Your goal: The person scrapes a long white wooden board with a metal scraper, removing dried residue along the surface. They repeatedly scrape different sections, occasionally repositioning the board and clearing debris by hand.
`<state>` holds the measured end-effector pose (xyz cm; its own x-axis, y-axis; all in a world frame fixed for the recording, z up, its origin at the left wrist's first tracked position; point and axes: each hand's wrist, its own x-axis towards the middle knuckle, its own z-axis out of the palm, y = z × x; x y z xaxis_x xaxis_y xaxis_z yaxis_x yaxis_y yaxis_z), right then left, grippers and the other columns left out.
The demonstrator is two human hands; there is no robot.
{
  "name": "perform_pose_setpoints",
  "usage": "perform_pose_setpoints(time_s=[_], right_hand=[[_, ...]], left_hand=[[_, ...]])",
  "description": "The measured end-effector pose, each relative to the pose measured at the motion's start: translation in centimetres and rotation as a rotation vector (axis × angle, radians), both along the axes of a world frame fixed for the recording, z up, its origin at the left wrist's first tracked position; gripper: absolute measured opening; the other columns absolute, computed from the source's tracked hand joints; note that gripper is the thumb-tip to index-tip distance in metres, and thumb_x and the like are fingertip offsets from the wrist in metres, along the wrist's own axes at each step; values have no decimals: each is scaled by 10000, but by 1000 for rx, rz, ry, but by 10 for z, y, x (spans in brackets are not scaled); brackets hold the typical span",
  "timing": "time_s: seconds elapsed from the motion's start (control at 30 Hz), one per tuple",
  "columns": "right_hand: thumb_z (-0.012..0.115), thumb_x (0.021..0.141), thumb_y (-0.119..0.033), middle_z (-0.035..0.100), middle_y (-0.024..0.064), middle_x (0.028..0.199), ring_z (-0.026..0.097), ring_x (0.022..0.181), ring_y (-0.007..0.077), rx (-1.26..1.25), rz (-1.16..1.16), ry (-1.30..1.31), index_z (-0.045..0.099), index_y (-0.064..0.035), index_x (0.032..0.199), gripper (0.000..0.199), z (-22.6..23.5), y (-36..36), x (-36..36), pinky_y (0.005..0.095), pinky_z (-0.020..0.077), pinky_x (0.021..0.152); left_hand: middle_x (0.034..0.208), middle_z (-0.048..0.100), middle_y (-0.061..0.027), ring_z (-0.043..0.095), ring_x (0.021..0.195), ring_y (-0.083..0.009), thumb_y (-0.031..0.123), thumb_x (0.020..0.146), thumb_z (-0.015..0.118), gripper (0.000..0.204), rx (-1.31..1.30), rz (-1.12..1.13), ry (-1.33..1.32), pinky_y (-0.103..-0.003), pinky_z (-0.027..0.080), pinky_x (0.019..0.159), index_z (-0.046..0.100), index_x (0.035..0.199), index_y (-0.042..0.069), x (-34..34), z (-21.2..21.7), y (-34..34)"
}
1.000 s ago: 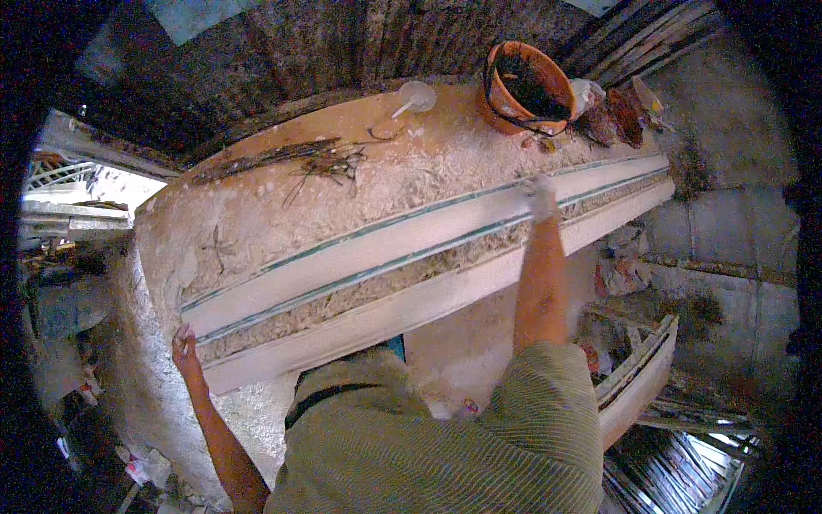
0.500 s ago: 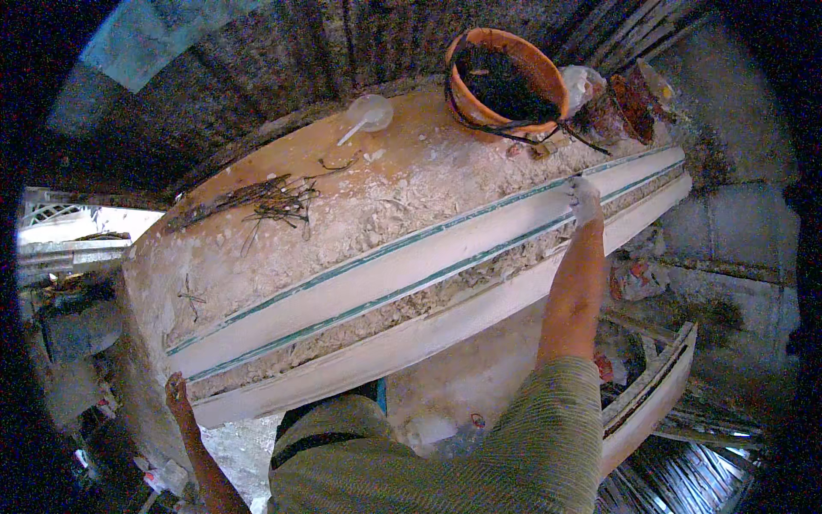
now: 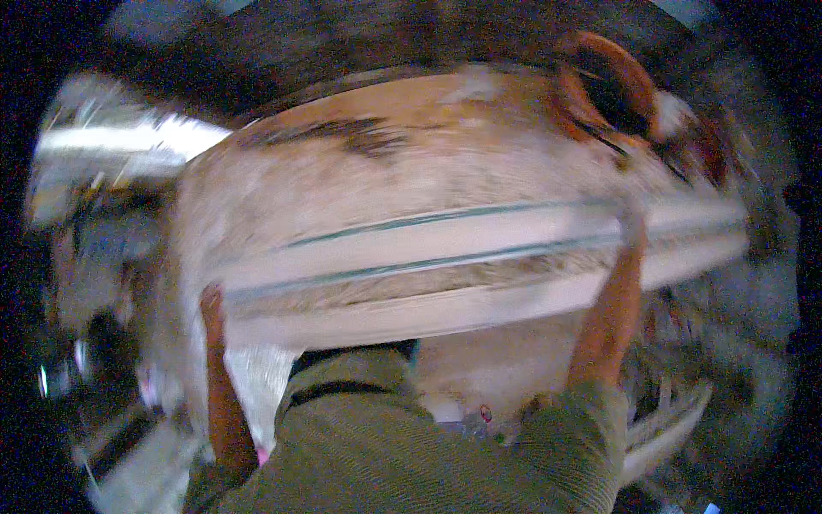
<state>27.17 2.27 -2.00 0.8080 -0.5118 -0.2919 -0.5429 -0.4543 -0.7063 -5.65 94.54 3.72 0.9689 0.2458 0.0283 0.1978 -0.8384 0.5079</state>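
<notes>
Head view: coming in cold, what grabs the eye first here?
A long white moulded strip with thin green lines spans the dusty plaster-caked table. The left hand is at the strip's left end and the right hand near its right end, though the blur hides the grip. An orange bucket sits at the table's far right corner.

— Any packages, labels, signs or screens here?

— None that can be made out. The picture is smeared with motion blur from edge to edge, and nothing in it has the shape of a box, a bag, a sticker, a notice or a display.

— Nothing at the edges either?

— Only blurred patches of colour there, too unclear to tell apart.
</notes>
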Motion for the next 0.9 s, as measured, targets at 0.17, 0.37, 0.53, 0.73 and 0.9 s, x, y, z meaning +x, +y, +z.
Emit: perform_pose_setpoints(time_s=[0.17, 0.37, 0.53, 0.73, 0.9], right_hand=[[540, 895, -240, 590, 64, 880, 472, 571, 102, 199, 222, 140, 632, -83, 1095, 271, 14, 200, -98, 259, 419, 468], [553, 925, -161, 645, 78, 1119, 579, 936, 200, 393, 680, -27, 552, -117, 1313, 390, 34, 461, -224, 305, 448, 831], [546, 919, -116, 630, 157, 1200, 612, 1038, 281, 177, 1606, -430, 543, -92, 1315, 396, 66, 612, -283, 368, 467, 903], [623, 807, -98, 589, 187, 1208, 623, 997, 367, -132, 1622, 138, 554, -81, 1278, 476, 44, 703, -316, 440, 490, 867], [632, 753, -71, 601, 196, 1159, 647, 921, 364, -480, 2140, -665, 564, -80, 1248, 499, 58, 760, -315, 473, 531, 782]], left_hand=[[1285, 571, -122, 519, 1177, -270, 297, 902, 644, 363, -77, 544, 20, -383, 381, 1030, 635, 1178, 62, -45, -27, 17], [1114, 626, -99, 573, 1001, -210, 307, 868, 679, 428, -504, 1127, -318, -345, 437, 906, 584, 1171, 20, -118, -15, 29], [1126, 605, -126, 542, 1062, -254, 348, 813, 704, 515, -818, 1457, -309, -394, 418, 922, 547, 1185, 27, -171, -48, 42], [1088, 622, -23, 568, 966, -157, 438, 862, 651, 416, -971, 1295, -291, -356, 467, 818, 577, 1115, 116, -227, -82, 30], [1087, 643, -89, 591, 1008, -204, 355, 843, 683, 448, -1151, 1229, -315, -361, 456, 882, 588, 1136, 29, -253, -75, 25]])
